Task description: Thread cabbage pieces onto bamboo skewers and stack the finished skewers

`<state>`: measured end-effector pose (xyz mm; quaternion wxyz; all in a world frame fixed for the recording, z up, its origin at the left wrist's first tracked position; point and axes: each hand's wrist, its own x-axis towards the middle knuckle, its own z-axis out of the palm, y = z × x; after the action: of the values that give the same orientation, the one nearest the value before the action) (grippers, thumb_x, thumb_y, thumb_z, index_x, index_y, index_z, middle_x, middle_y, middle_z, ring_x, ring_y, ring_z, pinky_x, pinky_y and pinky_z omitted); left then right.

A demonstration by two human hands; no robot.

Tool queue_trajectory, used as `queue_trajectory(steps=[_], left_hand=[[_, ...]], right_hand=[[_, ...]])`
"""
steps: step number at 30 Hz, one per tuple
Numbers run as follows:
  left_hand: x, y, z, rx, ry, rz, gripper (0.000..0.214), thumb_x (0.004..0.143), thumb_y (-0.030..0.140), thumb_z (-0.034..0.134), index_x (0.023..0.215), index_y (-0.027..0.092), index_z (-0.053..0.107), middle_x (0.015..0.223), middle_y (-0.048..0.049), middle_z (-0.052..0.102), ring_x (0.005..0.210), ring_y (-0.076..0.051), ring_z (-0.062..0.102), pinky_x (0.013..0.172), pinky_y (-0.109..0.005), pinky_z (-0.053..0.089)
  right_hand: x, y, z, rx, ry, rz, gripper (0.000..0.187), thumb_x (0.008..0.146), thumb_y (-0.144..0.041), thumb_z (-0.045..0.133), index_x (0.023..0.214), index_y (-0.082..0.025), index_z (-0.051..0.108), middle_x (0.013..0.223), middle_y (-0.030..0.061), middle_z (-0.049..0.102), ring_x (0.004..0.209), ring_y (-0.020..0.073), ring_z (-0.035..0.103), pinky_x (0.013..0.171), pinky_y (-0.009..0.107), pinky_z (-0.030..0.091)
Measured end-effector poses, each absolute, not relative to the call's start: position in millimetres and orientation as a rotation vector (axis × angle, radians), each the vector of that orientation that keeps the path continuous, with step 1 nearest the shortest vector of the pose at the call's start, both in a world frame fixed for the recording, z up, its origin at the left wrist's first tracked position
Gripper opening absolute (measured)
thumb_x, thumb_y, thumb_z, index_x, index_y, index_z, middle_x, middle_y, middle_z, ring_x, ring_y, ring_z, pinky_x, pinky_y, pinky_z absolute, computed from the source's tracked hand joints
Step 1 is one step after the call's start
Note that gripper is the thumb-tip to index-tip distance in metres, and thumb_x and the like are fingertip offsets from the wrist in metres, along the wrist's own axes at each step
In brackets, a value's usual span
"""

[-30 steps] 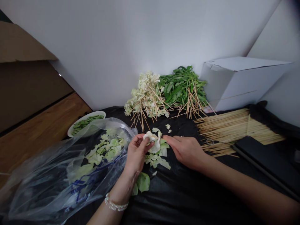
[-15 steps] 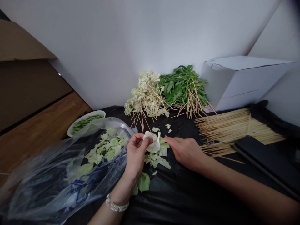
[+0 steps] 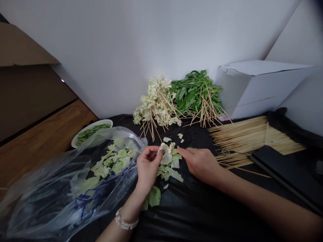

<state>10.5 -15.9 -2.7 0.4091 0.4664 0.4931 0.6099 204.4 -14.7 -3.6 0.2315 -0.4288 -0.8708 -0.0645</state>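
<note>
My left hand (image 3: 149, 164) is closed, with thumb and fingers pinching a crumpled pale cabbage piece (image 3: 168, 148). Facing it, my right hand (image 3: 199, 163) is closed around a thin wooden skewer (image 3: 252, 172), whose rear end sticks out behind the hand toward the right. The fingertips of that hand sit close to the cabbage piece; the skewer's front part is mostly hidden. Below both hands, loose cabbage leaves (image 3: 171, 172) lie on the black plastic sheet (image 3: 191, 215). A larger green leaf (image 3: 153, 196) rests beside my left wrist.
At left, a clear plastic bag (image 3: 50, 198) holds cut cabbage, near a white bowl (image 3: 110, 123) of green vegetables. Skewered cabbage (image 3: 156, 97) and skewered leafy greens (image 3: 194, 92) are piled by the wall. A skewer pile (image 3: 247, 134), dark phone-like object (image 3: 282, 171) and white box (image 3: 262, 87) are right.
My left hand has shifted slightly right, and the cabbage piece is more bunched up. More of the skewer's rear end shows behind my right hand.
</note>
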Motion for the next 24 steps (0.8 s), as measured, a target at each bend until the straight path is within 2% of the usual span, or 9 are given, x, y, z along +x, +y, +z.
queue_trajectory(steps=[8, 13, 18, 22, 24], left_hand=[[16.4, -19.4, -3.9, 1.221, 1.204, 1.490, 0.016, 0.070, 0.024, 0.078, 0.077, 0.016, 0.067, 0.074, -0.0009, 0.071, 0.066, -0.011, 0.066, 0.066, -0.021, 0.053], [18.9, -21.3, -3.1, 1.264, 1.151, 1.442, 0.015, 0.072, 0.023, 0.077, 0.078, 0.016, 0.065, 0.075, -0.0005, 0.070, 0.068, -0.011, 0.066, 0.067, -0.020, 0.053], [7.2, -13.9, 2.0, 1.354, 1.205, 1.433, 0.025, 0.071, 0.027, 0.078, 0.090, 0.018, 0.065, 0.088, -0.0024, 0.069, 0.080, -0.014, 0.066, 0.072, -0.025, 0.053], [-4.7, -8.1, -3.4, 1.696, 1.426, 1.203, 0.019, 0.072, 0.032, 0.076, 0.082, 0.019, 0.069, 0.079, -0.0020, 0.064, 0.069, -0.015, 0.058, 0.062, -0.026, 0.047], [-6.8, -8.6, -7.4, 1.922, 1.517, 1.044, 0.019, 0.070, 0.034, 0.079, 0.078, 0.020, 0.070, 0.078, -0.0024, 0.062, 0.070, -0.016, 0.057, 0.063, -0.027, 0.045]], right_hand=[[200.7, -14.4, -2.7, -1.240, -2.470, 0.089, 0.033, 0.088, -0.009, 0.041, 0.113, -0.019, 0.060, 0.088, 0.0028, 0.071, 0.072, 0.0145, 0.063, 0.055, 0.028, 0.029], [200.1, -13.7, -3.4, -1.241, -2.475, 0.050, 0.028, 0.090, -0.011, 0.041, 0.109, -0.019, 0.060, 0.085, 0.0020, 0.071, 0.070, 0.0152, 0.064, 0.054, 0.028, 0.028], [206.0, -8.8, -2.4, -1.277, -2.371, -0.006, 0.031, 0.092, -0.013, 0.038, 0.111, -0.019, 0.061, 0.091, 0.0038, 0.072, 0.075, 0.0161, 0.066, 0.057, 0.026, 0.034], [212.0, -3.1, -2.2, -1.308, -2.283, -0.011, 0.035, 0.093, -0.013, 0.034, 0.117, -0.019, 0.059, 0.095, 0.0057, 0.073, 0.081, 0.0169, 0.067, 0.063, 0.026, 0.041], [213.2, -1.9, -2.4, -1.304, -2.273, -0.007, 0.035, 0.094, -0.015, 0.033, 0.117, -0.018, 0.059, 0.096, 0.0063, 0.073, 0.082, 0.0170, 0.067, 0.065, 0.026, 0.042]])
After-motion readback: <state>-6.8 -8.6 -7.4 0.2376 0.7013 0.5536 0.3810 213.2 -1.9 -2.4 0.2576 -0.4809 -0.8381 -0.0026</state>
